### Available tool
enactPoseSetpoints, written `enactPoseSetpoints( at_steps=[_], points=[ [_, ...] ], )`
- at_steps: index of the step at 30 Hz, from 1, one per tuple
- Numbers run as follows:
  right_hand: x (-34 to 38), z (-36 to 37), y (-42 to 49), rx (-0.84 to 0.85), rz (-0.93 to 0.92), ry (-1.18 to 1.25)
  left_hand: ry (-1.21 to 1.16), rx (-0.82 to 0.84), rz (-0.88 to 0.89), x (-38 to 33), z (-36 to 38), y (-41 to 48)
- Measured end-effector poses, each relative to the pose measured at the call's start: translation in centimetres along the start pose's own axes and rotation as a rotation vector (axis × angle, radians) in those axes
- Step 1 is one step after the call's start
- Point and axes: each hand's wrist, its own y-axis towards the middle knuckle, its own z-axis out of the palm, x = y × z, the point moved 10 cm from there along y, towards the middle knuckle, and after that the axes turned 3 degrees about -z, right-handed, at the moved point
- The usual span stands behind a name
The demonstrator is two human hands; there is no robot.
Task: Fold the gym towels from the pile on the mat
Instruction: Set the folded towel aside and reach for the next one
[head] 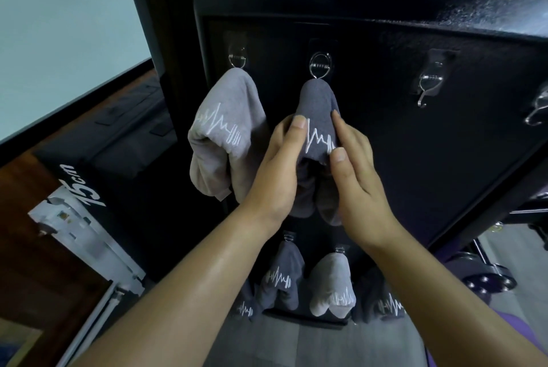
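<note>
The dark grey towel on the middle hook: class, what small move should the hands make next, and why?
Probably release it. The dark grey towel already hangs from its hook, logo outward like the light grey towel beside it, while the left hand and right hand hold its sides.

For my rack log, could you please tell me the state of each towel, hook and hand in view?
dark grey towel: hung on middle hook, held by both hands
light grey towel: hung on left hook, untouched
right hook: bare
lower towels: hung
left hand: grips dark grey towel
right hand: grips dark grey towel
</note>
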Motion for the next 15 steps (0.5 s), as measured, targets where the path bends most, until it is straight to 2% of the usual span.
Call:
enactPoseSetpoints(
  at_steps=[2,5,10,15],
  points=[
    [-1.0,-0.4,-0.9,-0.04,0.049,-0.019,0.01,0.006,0.02,1.0,-0.4,-0.5],
    [-2.9,0.4,-2.5,-0.007,0.101,-0.066,0.105,0.038,0.027,3.1,-0.6,-1.2],
    [-3.9,1.2,-2.8,0.051,0.069,-0.029,0.155,0.064,-0.055,4.8,-0.9,-1.0],
    [-6.7,-0.2,-4.6,-0.009,0.148,-0.08,0.199,0.086,-0.091,6.5,-1.4,-1.4]
  ],
)
